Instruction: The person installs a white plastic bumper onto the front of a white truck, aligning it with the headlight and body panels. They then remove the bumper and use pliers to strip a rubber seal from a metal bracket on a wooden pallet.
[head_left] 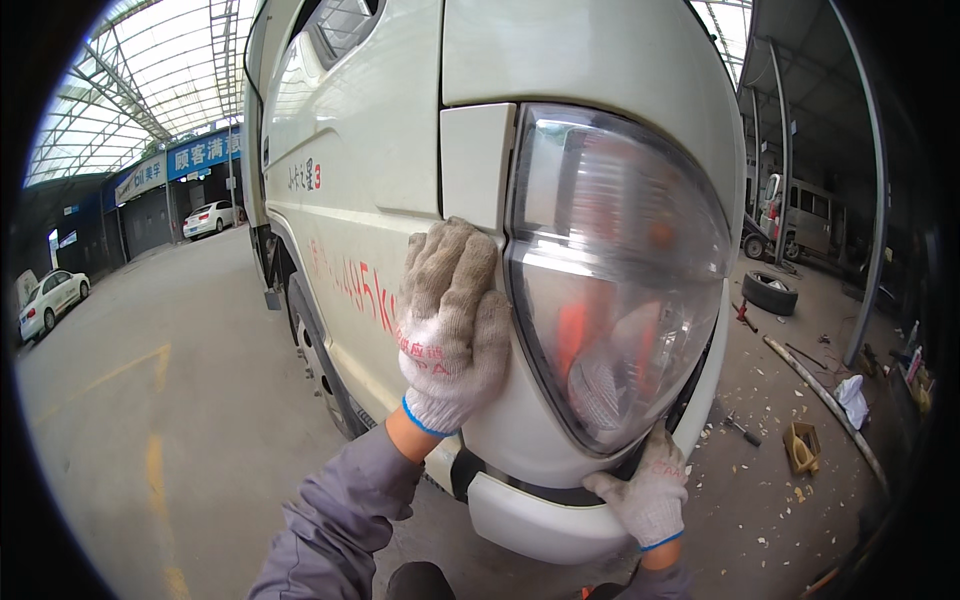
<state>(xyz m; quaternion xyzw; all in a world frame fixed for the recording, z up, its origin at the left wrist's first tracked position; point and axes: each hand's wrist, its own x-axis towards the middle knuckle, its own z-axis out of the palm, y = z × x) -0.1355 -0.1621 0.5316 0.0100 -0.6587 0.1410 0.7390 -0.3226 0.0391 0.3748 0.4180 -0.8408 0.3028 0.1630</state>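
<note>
In front of me is the front corner of a pale truck cab (350, 190) with a large clear headlight (620, 280). Gloved in white and grey knit with a blue cuff, my left hand (452, 315) lies flat on the body panel beside the headlight's left edge, fingers stretched upward. A small rectangular trim panel (475, 165) sits just above its fingertips. Lower down, my right hand (648, 495), in a matching glove, reaches into the dark gap under the headlight, above the pale bumper (545, 520). Its thumb is spread to the left, and its fingertips are partly hidden.
A loose tyre (770, 293), a hammer (742, 430), a yellowish box-shaped part (801, 447), a long pole (825, 405) and scattered debris lie on the floor at right. Metal posts (870, 180) rise there. White cars (210, 218) stand far left.
</note>
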